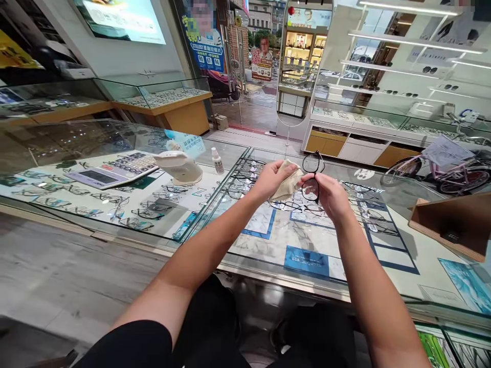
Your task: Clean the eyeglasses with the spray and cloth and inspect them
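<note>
My left hand (pixel 273 178) is closed on a pale yellow cloth (pixel 287 185), which hangs crumpled from the fingers. Just to its right, my right hand (pixel 330 193) pinches a pair of black-framed eyeglasses (pixel 317 197) near the bridge. The glasses are turned on end, one lens above the other, and are held above the glass counter (pixel 264 250). The cloth lies close beside the frame; whether it touches a lens I cannot tell. Under the glass, rows of spectacle frames show below both hands.
On the counter to the left stand a small white spray bottle (pixel 217 161), a white rounded device (pixel 179 167) and a large calculator (pixel 115 167). A brown wooden stand (pixel 452 225) is at the right. Behind are an oval mirror (pixel 303 61) and a pink bicycle (pixel 448 171).
</note>
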Tool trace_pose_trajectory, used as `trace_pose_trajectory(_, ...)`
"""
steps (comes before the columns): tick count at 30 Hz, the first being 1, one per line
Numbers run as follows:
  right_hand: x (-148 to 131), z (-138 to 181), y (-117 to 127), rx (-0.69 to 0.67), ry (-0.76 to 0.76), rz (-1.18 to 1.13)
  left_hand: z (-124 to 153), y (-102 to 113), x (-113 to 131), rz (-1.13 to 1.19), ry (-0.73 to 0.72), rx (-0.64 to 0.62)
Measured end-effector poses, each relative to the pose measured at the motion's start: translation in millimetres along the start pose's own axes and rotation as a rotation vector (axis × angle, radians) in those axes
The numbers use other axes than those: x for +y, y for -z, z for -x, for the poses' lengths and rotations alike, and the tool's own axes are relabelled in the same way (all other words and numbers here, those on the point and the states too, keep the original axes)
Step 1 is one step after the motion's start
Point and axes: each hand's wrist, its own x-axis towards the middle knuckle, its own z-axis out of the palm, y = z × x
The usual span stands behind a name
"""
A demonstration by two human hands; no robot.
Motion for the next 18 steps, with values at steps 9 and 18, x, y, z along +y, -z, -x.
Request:
trace_pose_trajectory(9, 4.6, 0.2, 0.0, -0.065, -0.001, 0.079, 5.8, -2.3, 5.4, -0.096, -0.025, 0.035)
trace_pose_trajectory(18, 3.9, 1.4, -0.4, -0.048, -0.004, 0.093, 3.9, 0.3, 4.0, -0.141, -0.05, 0.047)
